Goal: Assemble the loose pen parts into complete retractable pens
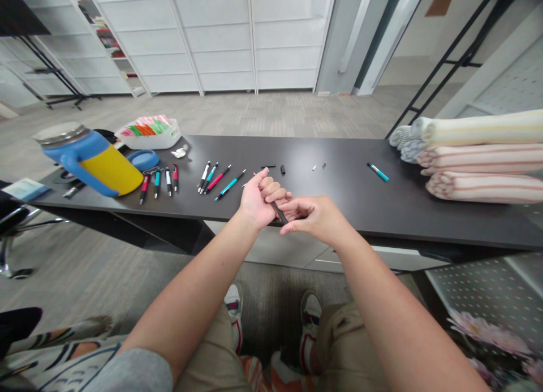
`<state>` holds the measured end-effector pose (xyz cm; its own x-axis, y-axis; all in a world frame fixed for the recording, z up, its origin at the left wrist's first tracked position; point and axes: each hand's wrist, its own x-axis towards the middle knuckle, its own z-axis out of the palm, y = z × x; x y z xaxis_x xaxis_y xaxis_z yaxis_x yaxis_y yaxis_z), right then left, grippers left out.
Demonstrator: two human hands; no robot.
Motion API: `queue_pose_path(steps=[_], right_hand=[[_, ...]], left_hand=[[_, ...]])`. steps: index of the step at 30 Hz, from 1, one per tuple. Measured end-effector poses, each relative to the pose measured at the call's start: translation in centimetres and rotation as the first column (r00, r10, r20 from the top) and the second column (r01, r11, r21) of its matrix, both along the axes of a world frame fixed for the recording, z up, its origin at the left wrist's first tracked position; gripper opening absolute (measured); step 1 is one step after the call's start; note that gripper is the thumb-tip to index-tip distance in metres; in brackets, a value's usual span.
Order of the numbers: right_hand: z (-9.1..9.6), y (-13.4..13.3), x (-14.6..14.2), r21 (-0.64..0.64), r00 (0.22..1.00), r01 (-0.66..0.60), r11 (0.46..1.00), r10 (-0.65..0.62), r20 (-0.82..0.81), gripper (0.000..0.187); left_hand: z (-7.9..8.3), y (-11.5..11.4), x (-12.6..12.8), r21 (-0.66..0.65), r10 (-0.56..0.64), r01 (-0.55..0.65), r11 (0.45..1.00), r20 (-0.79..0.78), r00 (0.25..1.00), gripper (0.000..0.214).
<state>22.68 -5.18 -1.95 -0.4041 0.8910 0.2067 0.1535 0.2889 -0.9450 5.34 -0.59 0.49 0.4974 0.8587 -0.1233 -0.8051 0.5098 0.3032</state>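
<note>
My left hand [263, 199] is turned palm up over the desk's front edge, its fingers curled around a slim black pen barrel [280, 213]. From the right, my right hand [314, 215] meets it, thumb and fingertips closed about the barrel's lower end. A thin pale tip pokes out beside my left thumb; what it belongs to is hidden. Just beyond my hands lie a thin black piece [268, 166] and a short black cap-like piece [283, 169]. Two tiny pen parts [314, 168] are farther right. A row of assembled pens [217, 179] in red, teal and white lies left of my hands.
The dark desk [348, 205] also carries a blue-yellow mug [102, 160], its blue lid [143, 159], a white basket of packets [148, 133], crumpled tissue [180, 152], more pens [157, 184], a teal pen piece [378, 172] and rolled fabrics [483, 157] at the right end.
</note>
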Motion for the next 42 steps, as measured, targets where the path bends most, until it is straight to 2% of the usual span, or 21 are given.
queue_pose_path(steps=[5, 9, 12, 15, 17, 20, 24, 26, 29, 33, 42], right_hand=[[0.0, 0.2, -0.1, 0.019, 1.000, 0.030, 0.999, -0.030, -0.002, 0.050], [0.1, 0.3, 0.1, 0.015, 1.000, -0.012, 1.000, 0.012, 0.001, 0.051], [0.2, 0.2, 0.1, -0.001, 1.000, -0.020, 1.000, 0.020, 0.001, 0.053], [0.6, -0.1, 0.1, 0.004, 0.997, 0.025, 1.000, -0.025, 0.075, 0.041], [1.0, -0.1, 0.0, 0.059, 0.979, 0.055, 0.997, -0.066, 0.192, 0.030], [1.6, -0.1, -0.3, 0.188, 0.921, 0.100, 0.977, -0.162, 0.354, 0.029], [1.9, -0.1, -0.7, 0.295, 0.862, 0.159, 0.942, -0.278, 0.425, 0.024], [1.8, -0.2, -0.9, 0.338, 0.844, 0.148, 0.929, -0.297, 0.446, 0.023], [1.6, -0.4, -1.0, 0.387, 0.839, 0.100, 0.917, -0.287, 0.463, 0.023], [1.6, -0.6, -0.8, 0.380, 0.847, 0.036, 0.924, -0.230, 0.478, 0.026], [1.1, -0.9, -0.7, 0.387, 0.873, -0.071, 0.919, -0.131, 0.470, 0.026]], left_hand=[[0.2, -0.5, 0.4, -0.035, -0.018, 0.016, 0.999, -0.054, 0.998, 0.060], [0.3, -0.6, 0.4, -0.036, -0.021, 0.020, 0.999, -0.047, 0.999, 0.060], [0.4, -0.3, 0.1, -0.008, 0.061, -0.061, 0.998, -0.030, 0.998, 0.061], [0.7, -0.1, -0.2, 0.026, 0.192, -0.191, 0.981, -0.032, 0.981, 0.061], [1.0, -0.1, -0.3, 0.054, 0.247, -0.245, 0.968, -0.043, 0.968, 0.061], [1.7, 0.1, -0.4, 0.100, 0.278, -0.270, 0.958, -0.067, 0.958, 0.057], [2.6, 0.7, -0.8, 0.129, 0.336, -0.323, 0.938, -0.096, 0.937, 0.048], [2.8, 0.9, -1.1, 0.121, 0.358, -0.344, 0.931, -0.125, 0.925, 0.052], [2.8, 0.8, -1.1, 0.104, 0.389, -0.377, 0.920, -0.129, 0.912, 0.060], [3.0, 0.0, -0.5, 0.102, 0.405, -0.395, 0.913, -0.095, 0.910, 0.058], [5.2, -2.0, 0.0, 0.139, 0.351, -0.329, 0.934, -0.188, 0.917, 0.060]])
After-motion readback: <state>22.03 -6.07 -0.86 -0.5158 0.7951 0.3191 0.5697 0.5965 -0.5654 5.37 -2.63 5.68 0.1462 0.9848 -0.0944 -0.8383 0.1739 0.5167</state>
